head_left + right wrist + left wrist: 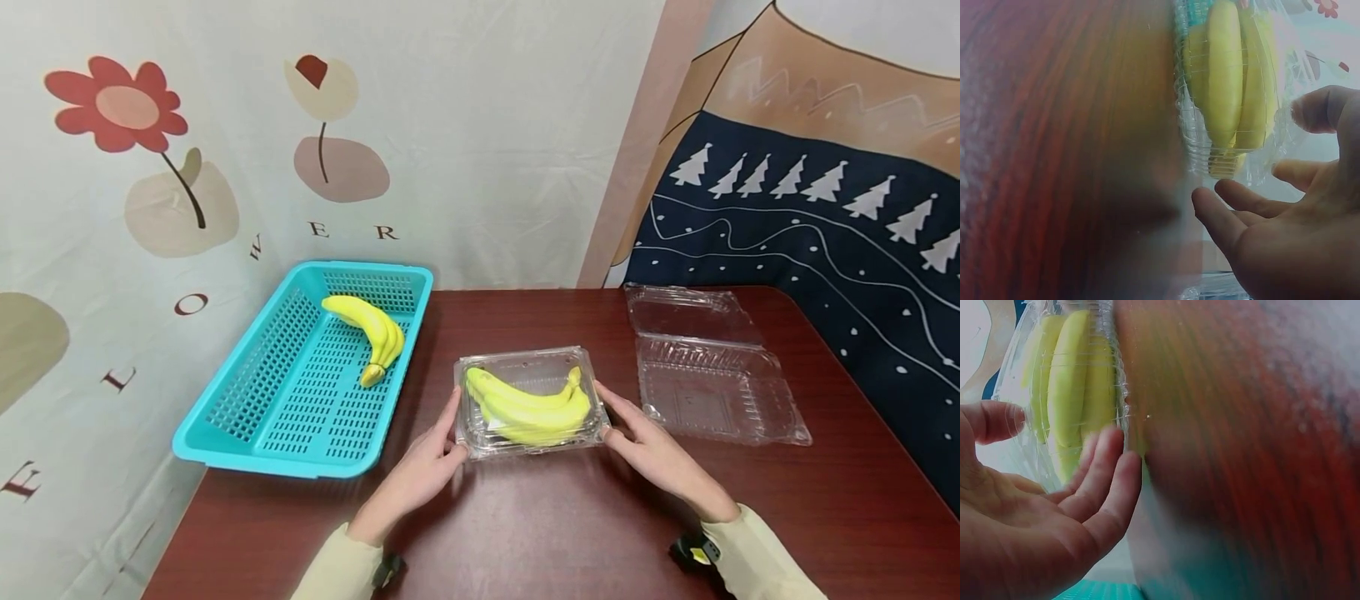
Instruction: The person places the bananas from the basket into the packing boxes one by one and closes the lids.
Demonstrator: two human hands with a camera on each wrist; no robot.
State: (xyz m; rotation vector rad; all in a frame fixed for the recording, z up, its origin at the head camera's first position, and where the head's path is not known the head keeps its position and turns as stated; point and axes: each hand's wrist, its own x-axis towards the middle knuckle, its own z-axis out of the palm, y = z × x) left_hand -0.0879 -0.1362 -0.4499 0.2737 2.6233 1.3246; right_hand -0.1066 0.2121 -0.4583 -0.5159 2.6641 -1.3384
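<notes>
A clear plastic clamshell box (534, 358) with its lid down sits on the table in front of me. Inside it lies a bunch of yellow bananas (528, 410), also visible through the plastic in both wrist views. At the box's left end is my left hand (429, 467), its fingers extended along the side and the thumb near the front corner. My right hand (648, 450) is at the opposite end, fingers spread and slightly bent in the right wrist view. Neither hand's fingers are curled around the box. Exact contact at the right fingertips cannot be told.
A turquoise basket (281, 468) stands on the left with another banana bunch (375, 333) in it. At the right lies an unfolded clear clamshell box (705, 400). The dark red table (540, 525) meets printed cloth at the back.
</notes>
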